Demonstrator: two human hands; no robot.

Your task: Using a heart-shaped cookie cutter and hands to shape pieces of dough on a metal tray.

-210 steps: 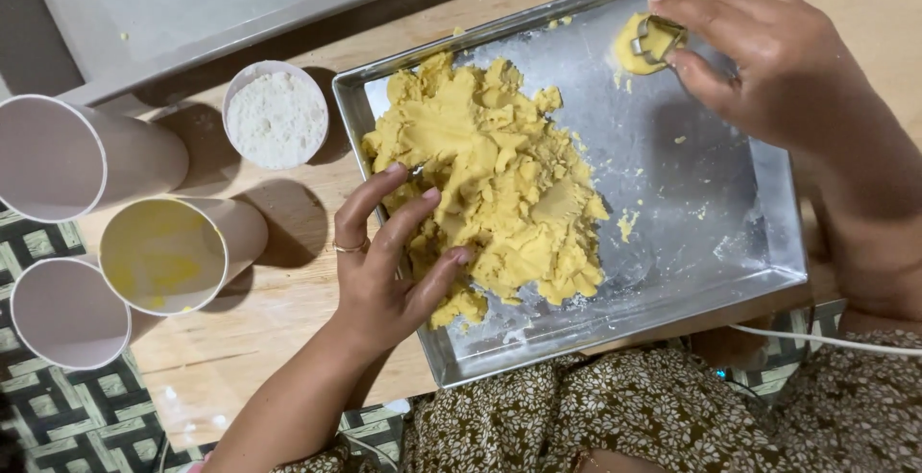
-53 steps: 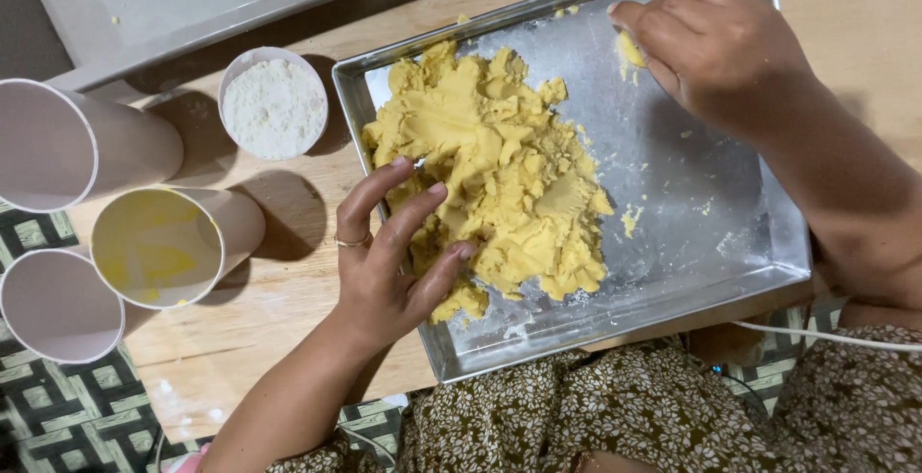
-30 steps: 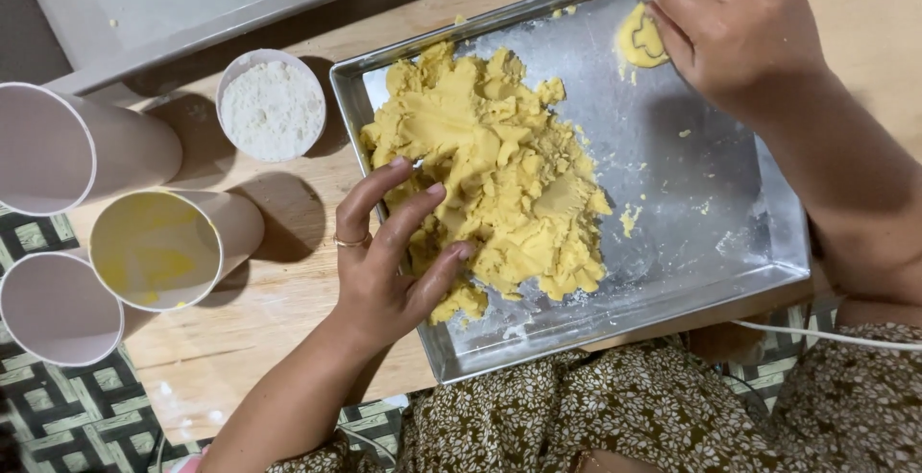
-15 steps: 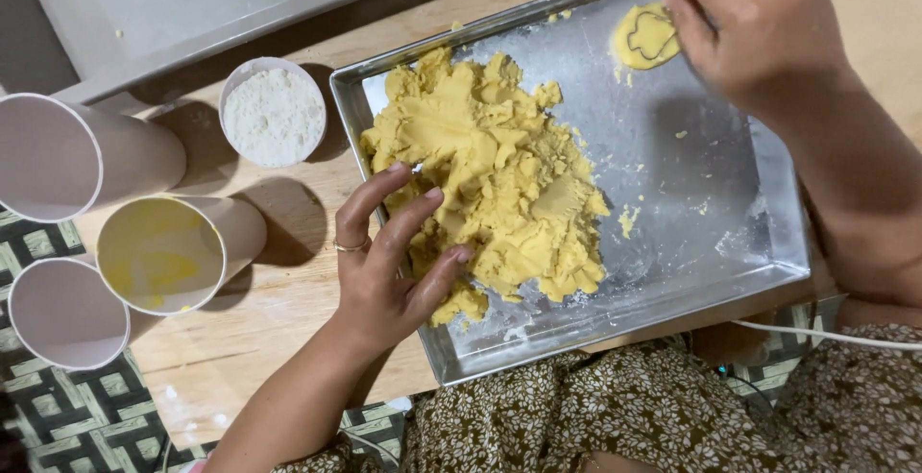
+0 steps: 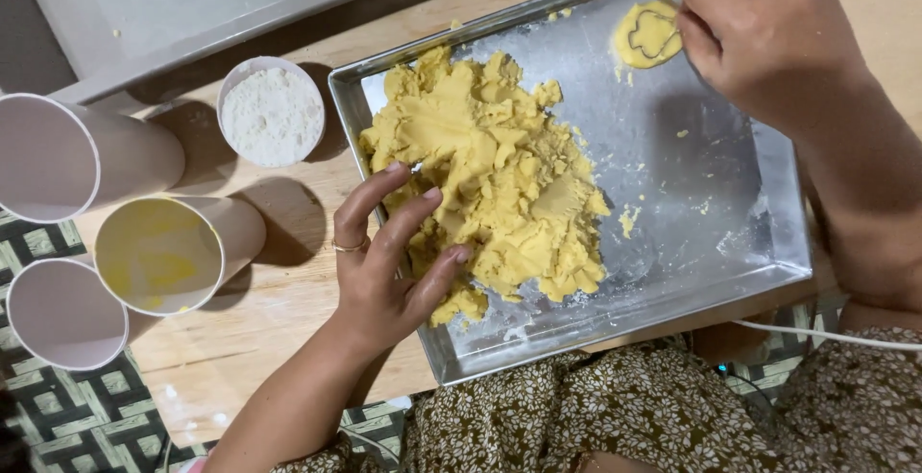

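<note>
Dough (image 5: pixel 499 185), yellow and crumbly, heaped in the left half of a metal tray (image 5: pixel 711 233) on a wooden tabletop (image 5: pixel 250 339). Taking the tray as landmark and going left to right. Farthest left of the tray: three paper cups lying tipped, mouths toward the camera, one white cup (image 5: pixel 67 161) above, one yellow-smeared cup (image 5: pixel 163 252) nearer the tray, another white cup (image 5: pixel 62 315) below. Just left of the tray's top corner: a small round bowl of flour (image 5: pixel 272 113). Beyond the tray's far edge: a second grey tray (image 5: pixel 221 2), lying flat. At the tray's left rim: left hand (image 5: pixel 389 262) lying open, fingers spread, fingertips resting on the lower edge of the dough, a ring showing on one finger. In the tray's top right corner, apart from the heap: a small flat dough piece (image 5: pixel 645 36) with a shape pressed into it. Over that corner: right hand (image 5: pixel 759 31) curling loosely, fingertips touching the piece's edge; holding anything or not, impossible to tell. Near side of the tray: a patterned brown garment (image 5: pixel 615 406).
</note>
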